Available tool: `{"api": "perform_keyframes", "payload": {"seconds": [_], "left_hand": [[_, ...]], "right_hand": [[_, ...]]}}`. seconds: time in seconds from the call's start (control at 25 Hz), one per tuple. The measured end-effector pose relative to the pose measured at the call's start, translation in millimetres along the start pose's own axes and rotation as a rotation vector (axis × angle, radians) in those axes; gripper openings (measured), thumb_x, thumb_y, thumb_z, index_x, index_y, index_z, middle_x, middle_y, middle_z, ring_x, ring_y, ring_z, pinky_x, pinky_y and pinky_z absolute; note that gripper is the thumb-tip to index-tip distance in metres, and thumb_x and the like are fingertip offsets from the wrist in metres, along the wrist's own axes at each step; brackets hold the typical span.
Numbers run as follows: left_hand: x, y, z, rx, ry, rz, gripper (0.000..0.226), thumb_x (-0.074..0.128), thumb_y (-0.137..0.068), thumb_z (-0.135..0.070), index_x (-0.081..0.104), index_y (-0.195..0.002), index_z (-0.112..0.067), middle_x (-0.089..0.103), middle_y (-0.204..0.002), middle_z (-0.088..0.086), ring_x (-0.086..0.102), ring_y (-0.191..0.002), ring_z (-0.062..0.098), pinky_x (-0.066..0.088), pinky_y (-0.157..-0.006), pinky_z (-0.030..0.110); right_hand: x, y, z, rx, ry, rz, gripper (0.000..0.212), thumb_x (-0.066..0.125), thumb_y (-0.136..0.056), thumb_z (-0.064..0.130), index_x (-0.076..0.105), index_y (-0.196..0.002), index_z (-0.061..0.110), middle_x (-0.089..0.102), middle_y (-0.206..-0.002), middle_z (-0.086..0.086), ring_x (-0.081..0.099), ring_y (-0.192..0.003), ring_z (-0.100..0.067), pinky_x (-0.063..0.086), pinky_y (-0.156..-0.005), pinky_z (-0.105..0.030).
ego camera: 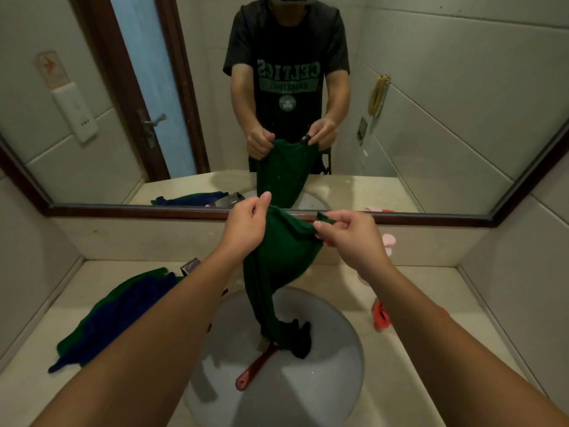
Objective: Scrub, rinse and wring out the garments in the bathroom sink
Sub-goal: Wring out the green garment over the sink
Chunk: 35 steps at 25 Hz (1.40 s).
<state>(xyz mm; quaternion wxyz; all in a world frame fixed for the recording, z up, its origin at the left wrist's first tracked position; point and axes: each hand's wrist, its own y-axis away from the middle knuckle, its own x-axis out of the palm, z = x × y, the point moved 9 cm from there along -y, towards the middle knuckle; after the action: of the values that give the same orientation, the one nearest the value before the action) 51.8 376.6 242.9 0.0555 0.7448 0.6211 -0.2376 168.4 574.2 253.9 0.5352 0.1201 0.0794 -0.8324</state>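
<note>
I am holding the green shirt [283, 260] up over the sink [341, 365], my left hand [246, 224] gripping one top corner and my right hand [351, 238] pinching the other, its tail trailing into the basin. Wringing seems not yet done, and another pile [117, 312] is lying on the counter [431, 288].

The hanging garment [283, 260] is plain dark green. At nine o'clock from the white sink [332, 380] lies a blue-and-green cloth [123, 315]. Inside the sink are a red brush handle [257, 366] and a black scrap [301, 342]. The counter [431, 291] is cream.
</note>
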Motion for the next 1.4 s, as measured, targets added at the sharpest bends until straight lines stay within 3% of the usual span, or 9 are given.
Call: {"api": "perform_keyframes", "payload": {"seconds": [0.24,0.36,0.44,0.6,0.76,0.96,1.08,1.24,1.4], "left_hand": [[23,0,36,-0.155,0.020,0.111,0.052,0.041,-0.104,-0.052,0.061,-0.087,-0.007,0.058,-0.075,0.012,0.059,-0.073,0.027,0.048,-0.065,0.041],[39,12,39,-0.166,0.108,0.137,0.042,0.037,-0.103,-0.052,0.064,-0.100,-0.020,0.065,-0.097,0.012,0.065,-0.093,0.027,0.055,-0.090,0.053],[51,31,25,-0.025,0.110,0.112,0.039,0.030,-0.101,-0.052,0.062,-0.101,-0.031,0.059,-0.112,0.003,0.059,-0.106,0.016,0.049,-0.099,0.038],[61,66,7,0.225,0.147,0.021,0.048,0.038,-0.097,-0.065,0.056,-0.114,-0.024,0.055,-0.107,-0.005,0.057,-0.096,0.004,0.048,-0.080,0.016],[67,67,16,0.110,0.185,-0.051,0.026,0.043,-0.099,-0.047,0.047,-0.108,-0.023,0.056,-0.092,-0.011,0.057,-0.077,-0.002,0.046,-0.066,0.011],[65,58,10,0.063,0.170,-0.067,0.030,0.035,-0.109,-0.029,0.047,-0.082,-0.025,0.047,-0.069,-0.004,0.047,-0.059,0.002,0.038,-0.054,0.015],[60,44,-7,0.114,0.184,0.085,0.033,0.040,-0.109,-0.023,0.055,-0.081,-0.015,0.050,-0.065,0.000,0.048,-0.056,0.008,0.040,-0.054,0.019],[43,28,-18,0.150,0.161,0.135,0.030,0.044,-0.108,-0.029,0.063,-0.089,-0.014,0.056,-0.066,0.006,0.051,-0.054,0.012,0.041,-0.051,0.023],[25,21,-24,0.156,0.156,0.045,0.033,0.045,-0.107,-0.033,0.063,-0.087,-0.014,0.058,-0.063,0.005,0.053,-0.052,0.012,0.044,-0.050,0.029]], "right_hand": [[8,-4,8,-0.080,0.598,0.015,0.028,0.056,-0.103,0.044,0.053,-0.091,0.019,0.055,-0.089,0.001,0.056,-0.081,-0.017,0.042,-0.067,-0.032],[15,-5,-10,0.128,0.075,0.009,0.023,0.062,-0.102,0.029,0.052,-0.089,0.013,0.070,-0.084,-0.012,0.074,-0.075,-0.029,0.063,-0.066,-0.044],[23,-4,-22,0.214,-0.250,-0.008,0.021,0.063,-0.102,0.024,0.059,-0.092,0.006,0.075,-0.083,-0.017,0.077,-0.078,-0.030,0.064,-0.079,-0.048],[38,-3,-27,0.223,-0.416,0.063,0.035,0.061,-0.103,0.025,0.063,-0.113,-0.008,0.077,-0.090,-0.021,0.077,-0.081,-0.029,0.063,-0.069,-0.030],[36,-4,-16,0.159,-0.543,0.072,0.038,0.066,-0.100,0.028,0.066,-0.107,-0.009,0.076,-0.093,-0.023,0.076,-0.086,-0.028,0.062,-0.077,-0.031],[5,2,7,-0.057,-0.058,-0.088,0.023,0.069,-0.097,0.031,0.060,-0.084,0.014,0.065,-0.069,-0.002,0.062,-0.061,-0.002,0.052,-0.060,-0.018],[9,5,12,-0.222,0.242,-0.093,0.021,0.056,-0.104,0.032,0.052,-0.086,0.021,0.055,-0.081,0.003,0.054,-0.071,-0.003,0.048,-0.068,-0.020],[13,-1,6,-0.141,0.024,-0.058,0.027,0.048,-0.107,0.036,0.050,-0.094,0.012,0.048,-0.076,0.002,0.046,-0.064,-0.006,0.042,-0.064,-0.032],[38,11,8,-0.059,-0.011,0.250,0.025,0.059,-0.102,0.035,0.049,-0.105,0.012,0.056,-0.073,0.002,0.056,-0.061,-0.011,0.049,-0.058,-0.026]]}}
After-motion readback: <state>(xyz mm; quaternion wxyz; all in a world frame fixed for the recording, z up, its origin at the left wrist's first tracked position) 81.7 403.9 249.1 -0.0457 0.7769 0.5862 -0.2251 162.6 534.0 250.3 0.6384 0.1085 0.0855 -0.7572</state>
